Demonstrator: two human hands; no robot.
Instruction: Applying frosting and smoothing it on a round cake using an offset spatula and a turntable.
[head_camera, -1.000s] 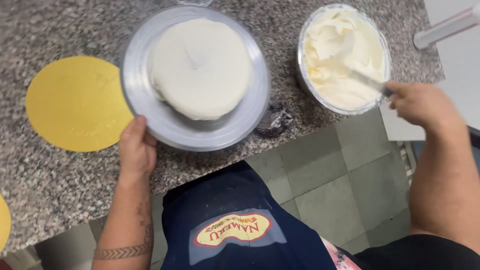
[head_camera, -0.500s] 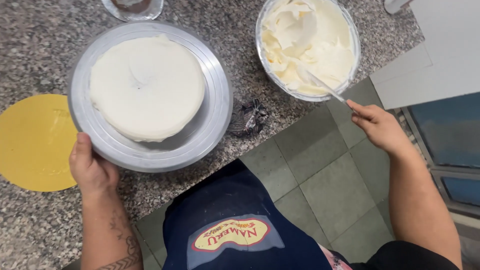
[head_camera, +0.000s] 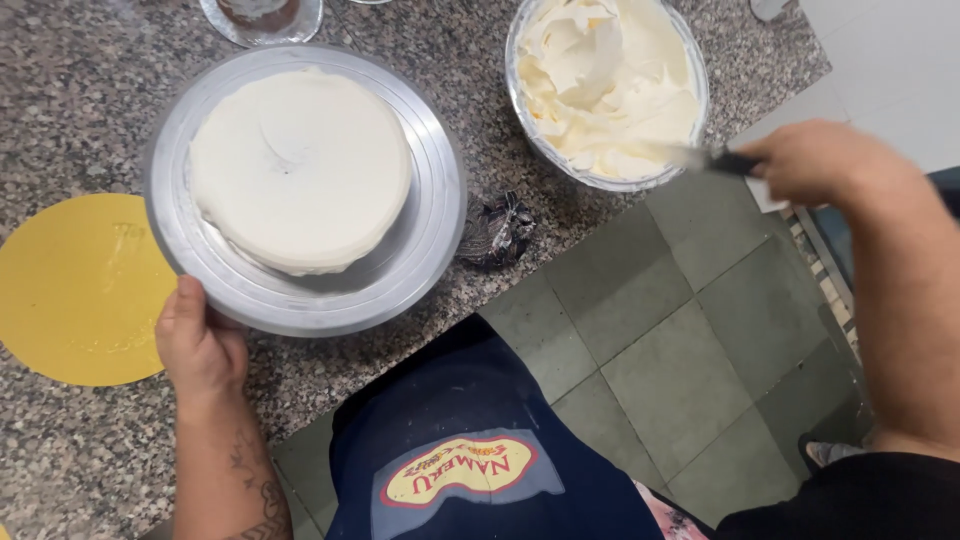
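Left hand (head_camera: 200, 345): my fingers clamp the turntable (head_camera: 420, 250) rim, steadying the cake (head_camera: 300, 165). Right hand (head_camera: 830, 165): fist closed on spatula (head_camera: 705, 158), blade dipped in cream bowl (head_camera: 690, 60).

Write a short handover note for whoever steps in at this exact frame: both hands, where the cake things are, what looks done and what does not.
Left hand: gripping the edge of the metal turntable, on the granite counter.
Right hand: holding a spatula, its blade in the bowl of cream.
Cake: sits on the turntable, top covered in white cream.
Done: top coat, though uneven.
Left: the sides look rough at the lower edge.
Nearby: yellow cake board to the left, dark crumpled wrapper between turntable and bowl.
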